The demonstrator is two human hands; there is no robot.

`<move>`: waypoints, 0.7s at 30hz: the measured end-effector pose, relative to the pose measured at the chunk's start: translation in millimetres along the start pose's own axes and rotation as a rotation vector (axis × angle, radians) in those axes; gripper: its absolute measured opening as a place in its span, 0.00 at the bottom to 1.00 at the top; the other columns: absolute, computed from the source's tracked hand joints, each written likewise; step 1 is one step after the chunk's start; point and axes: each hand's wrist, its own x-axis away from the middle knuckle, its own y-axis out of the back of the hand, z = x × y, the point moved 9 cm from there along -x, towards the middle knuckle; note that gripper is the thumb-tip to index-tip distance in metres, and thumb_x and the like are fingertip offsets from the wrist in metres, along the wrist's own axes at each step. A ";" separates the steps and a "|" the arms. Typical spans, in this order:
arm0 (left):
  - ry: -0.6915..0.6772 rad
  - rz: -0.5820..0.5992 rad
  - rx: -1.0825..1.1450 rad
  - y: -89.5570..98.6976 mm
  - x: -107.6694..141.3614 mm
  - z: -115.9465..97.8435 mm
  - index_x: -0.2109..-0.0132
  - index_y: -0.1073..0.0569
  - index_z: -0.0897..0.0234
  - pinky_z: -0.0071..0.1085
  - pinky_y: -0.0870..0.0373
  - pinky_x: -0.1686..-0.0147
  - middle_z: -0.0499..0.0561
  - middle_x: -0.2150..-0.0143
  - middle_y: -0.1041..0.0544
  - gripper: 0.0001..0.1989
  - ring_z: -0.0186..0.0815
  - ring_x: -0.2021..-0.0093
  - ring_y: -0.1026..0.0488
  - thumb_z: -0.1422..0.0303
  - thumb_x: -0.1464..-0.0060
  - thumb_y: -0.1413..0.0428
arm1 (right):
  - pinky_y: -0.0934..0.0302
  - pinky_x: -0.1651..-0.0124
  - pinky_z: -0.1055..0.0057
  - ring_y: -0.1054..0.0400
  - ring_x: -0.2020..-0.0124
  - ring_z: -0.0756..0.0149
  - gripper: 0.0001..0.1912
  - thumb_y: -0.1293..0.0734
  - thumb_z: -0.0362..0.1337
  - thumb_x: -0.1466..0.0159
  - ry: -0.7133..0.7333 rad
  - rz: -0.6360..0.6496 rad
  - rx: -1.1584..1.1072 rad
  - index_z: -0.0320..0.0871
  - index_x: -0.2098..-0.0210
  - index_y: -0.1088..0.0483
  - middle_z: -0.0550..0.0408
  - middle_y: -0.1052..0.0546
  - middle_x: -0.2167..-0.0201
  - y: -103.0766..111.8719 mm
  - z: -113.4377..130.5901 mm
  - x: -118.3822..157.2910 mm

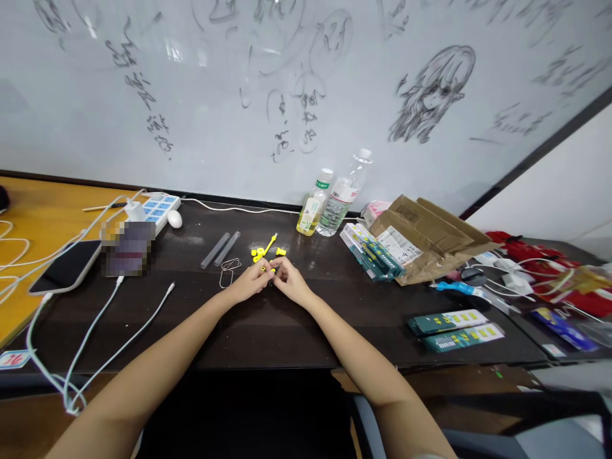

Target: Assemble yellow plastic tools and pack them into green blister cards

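Observation:
Both hands meet over the dark table, fingertips close together. My left hand (249,282) has its fingers bent and pinched around a small yellow piece (262,269), mostly covered by the fingers. My right hand (290,282) is curled in beside it, its fingertips at another bit of yellow by the left fingers; what it grips is too small to make out. Just beyond the hands lie several small yellow parts (259,254), one with a long stem (271,242). To the left are bent metal wire pieces (226,275) and two clear tubes (221,250).
Two bottles (310,207) (340,201) stand against the whiteboard (191,95). Right of them are green-and-white boxes (373,252) and a cardboard package (425,233); more boxes (456,328) lie nearer. Phones (67,266), cables and a power strip (160,209) occupy the left.

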 end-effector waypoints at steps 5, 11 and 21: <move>0.033 0.029 0.009 -3.6 1.0 0.5 0.64 0.42 0.61 0.19 0.48 0.85 0.38 0.82 0.40 0.16 0.23 0.86 0.46 0.52 0.41 0.56 | 0.42 0.67 0.73 0.38 0.74 0.72 0.08 0.40 0.35 0.41 -0.024 0.013 -0.171 0.45 0.60 0.38 0.60 0.31 0.71 -2.0 -1.3 -1.1; 0.088 0.042 -0.041 -4.1 0.9 8.1 0.65 0.41 0.62 0.20 0.46 0.87 0.40 0.83 0.36 0.18 0.24 0.88 0.42 0.51 0.40 0.59 | 0.43 0.67 0.72 0.37 0.74 0.71 0.10 0.38 0.43 0.38 -0.064 0.058 -0.179 0.44 0.70 0.41 0.62 0.33 0.77 -7.0 0.1 0.2; 0.072 -0.138 -0.064 15.9 0.7 0.3 0.58 0.38 0.62 0.23 0.37 0.86 0.48 0.68 0.28 0.18 0.33 0.75 0.26 0.51 0.41 0.57 | 0.49 0.72 0.75 0.43 0.78 0.74 0.10 0.37 0.43 0.40 -0.091 0.147 -0.043 0.44 0.70 0.39 0.63 0.33 0.79 -17.5 -1.5 4.3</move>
